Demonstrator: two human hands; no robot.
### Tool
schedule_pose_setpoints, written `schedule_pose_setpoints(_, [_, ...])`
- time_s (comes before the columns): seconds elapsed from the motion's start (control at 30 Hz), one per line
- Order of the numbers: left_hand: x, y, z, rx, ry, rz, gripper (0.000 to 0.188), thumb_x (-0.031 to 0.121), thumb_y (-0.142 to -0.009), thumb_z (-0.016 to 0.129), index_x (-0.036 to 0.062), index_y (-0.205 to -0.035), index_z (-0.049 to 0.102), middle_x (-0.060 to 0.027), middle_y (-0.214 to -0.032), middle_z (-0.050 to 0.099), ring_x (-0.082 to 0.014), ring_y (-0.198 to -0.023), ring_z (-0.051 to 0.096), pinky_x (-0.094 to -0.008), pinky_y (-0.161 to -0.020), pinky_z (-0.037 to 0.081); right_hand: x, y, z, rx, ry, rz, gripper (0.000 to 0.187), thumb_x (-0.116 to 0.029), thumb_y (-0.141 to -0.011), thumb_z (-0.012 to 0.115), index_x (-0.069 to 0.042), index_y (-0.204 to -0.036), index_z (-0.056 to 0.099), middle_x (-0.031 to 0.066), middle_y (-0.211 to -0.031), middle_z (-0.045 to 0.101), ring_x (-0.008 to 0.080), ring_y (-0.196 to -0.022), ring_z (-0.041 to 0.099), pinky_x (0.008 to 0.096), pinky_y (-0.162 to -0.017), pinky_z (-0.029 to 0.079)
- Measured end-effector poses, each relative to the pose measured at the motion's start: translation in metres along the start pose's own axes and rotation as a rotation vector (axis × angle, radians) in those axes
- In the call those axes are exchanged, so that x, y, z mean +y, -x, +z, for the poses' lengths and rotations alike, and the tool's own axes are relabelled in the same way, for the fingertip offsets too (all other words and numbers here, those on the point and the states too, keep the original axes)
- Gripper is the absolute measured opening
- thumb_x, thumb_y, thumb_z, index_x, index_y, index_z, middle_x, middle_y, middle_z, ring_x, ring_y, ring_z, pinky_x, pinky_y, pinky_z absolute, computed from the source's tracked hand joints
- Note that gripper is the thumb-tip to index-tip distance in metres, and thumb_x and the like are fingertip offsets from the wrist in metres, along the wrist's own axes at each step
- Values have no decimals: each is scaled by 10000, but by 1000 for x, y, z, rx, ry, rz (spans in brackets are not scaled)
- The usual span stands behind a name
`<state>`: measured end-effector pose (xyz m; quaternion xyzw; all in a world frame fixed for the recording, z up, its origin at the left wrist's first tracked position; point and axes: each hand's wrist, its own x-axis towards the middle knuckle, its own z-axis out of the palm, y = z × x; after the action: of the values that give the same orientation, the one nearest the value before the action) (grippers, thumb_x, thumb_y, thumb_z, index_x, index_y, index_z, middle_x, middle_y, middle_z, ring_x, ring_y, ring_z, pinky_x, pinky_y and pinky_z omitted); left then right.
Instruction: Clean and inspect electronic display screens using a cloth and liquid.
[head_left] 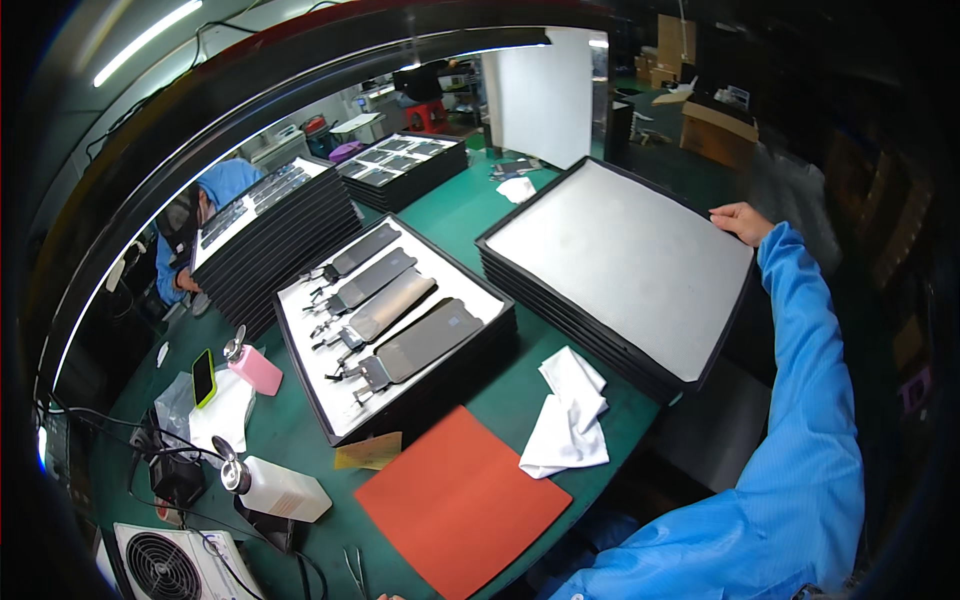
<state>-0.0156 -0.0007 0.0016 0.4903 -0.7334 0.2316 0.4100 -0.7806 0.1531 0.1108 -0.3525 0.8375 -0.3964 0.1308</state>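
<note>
At right fingers (724, 217) — tray (622, 262) (lengthwise toward near right)

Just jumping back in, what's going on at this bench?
The person's right hand is at the far right edge of the pale-topped tray stack. Only a bit of the left hand shows, near the tweezers. Four dark panels lie in the middle tray. Across the bench, another person is by the left stack.
</note>
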Motion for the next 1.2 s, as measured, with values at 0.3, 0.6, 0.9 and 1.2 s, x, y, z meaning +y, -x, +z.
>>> schedule_pose_setpoints(0.3, [-5,1,8,-22,38,7,282,317,-924,691,90,-764,736,-100,-627,585,-308,-594,576,-457,-590,440,15,-24,8,-12,38,103,419,-259,-1033,670,-5,-1366,661,93,-1152,752,149,-1027,683,295,-980,504])
schedule_pose_setpoints(0.6, [-6,16,0,-314,-34,-122,203,243,-938,720,43,-907,725,-108,-866,692,-309,-772,635,-460,-803,482,16,-29,21,-20,192,65,406,-251,-1030,669,-18,-1363,672,117,-1193,748,190,-1046,694,318,-979,515])
schedule_pose_setpoints(0.9, [-2,2,10,3,-15,-6,310,321,-957,685,76,-776,741,-102,-634,607,-297,-590,593,-462,-604,474,27,-21,17,-58,93,-8,380,-225,-1032,668,3,-1336,681,83,-1149,753,138,-1008,677,297,-942,528])
schedule_pose_setpoints(1.2, [-1,-3,10,-5,-6,12,318,326,-950,687,70,-768,734,-98,-618,597,-295,-554,579,-435,-528,451,41,-26,16,182,136,-176,326,-216,-1042,650,19,-1257,717,98,-1173,749,157,-1089,669,294,-991,507])
